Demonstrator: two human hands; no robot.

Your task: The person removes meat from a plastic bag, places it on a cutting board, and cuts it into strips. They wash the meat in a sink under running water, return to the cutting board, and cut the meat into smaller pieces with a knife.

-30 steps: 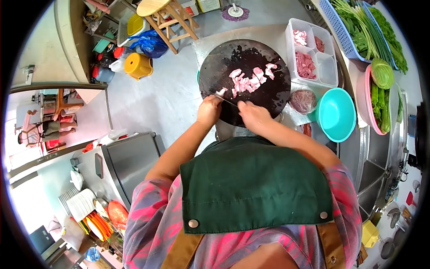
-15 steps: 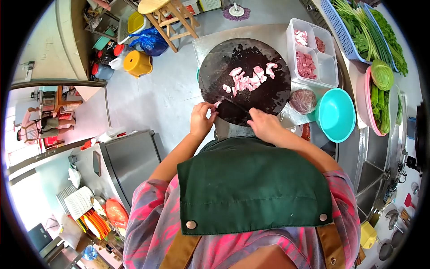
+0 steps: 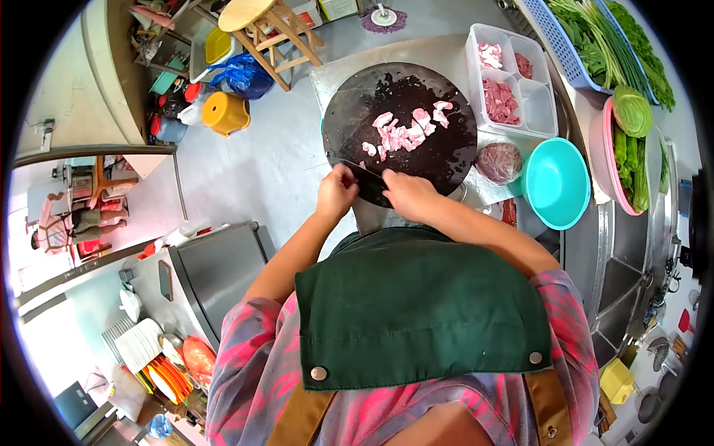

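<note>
Several pale pink pieces of sliced meat [image 3: 401, 135] lie on a round, dark, wet chopping board [image 3: 439, 167]. At the board's near edge my right hand [image 3: 407, 195] is closed around the handle of a dark-bladed knife [image 3: 367, 183], its blade pointing toward the left. Beside the blade's left end, my left hand [image 3: 338, 190] is closed with its fingers curled in. Whatever those fingers hold is hidden. A small meat piece lies just past the blade, apart from the larger group.
Right of the board stand a divided plastic container [image 3: 537, 100] with cut meat, a plastic-wrapped dark red lump [image 3: 498, 163] and a turquoise bowl [image 3: 556, 184]. Farther right are a blue vegetable basket [image 3: 554, 37] and a pink basin [image 3: 604, 160]. A person [image 3: 59, 227] sits beyond the doorway.
My right hand and the knife have moved left, close to my left hand. The left fingers have curled in, and the meat bit they pinched no longer shows. The view has shifted slightly.
</note>
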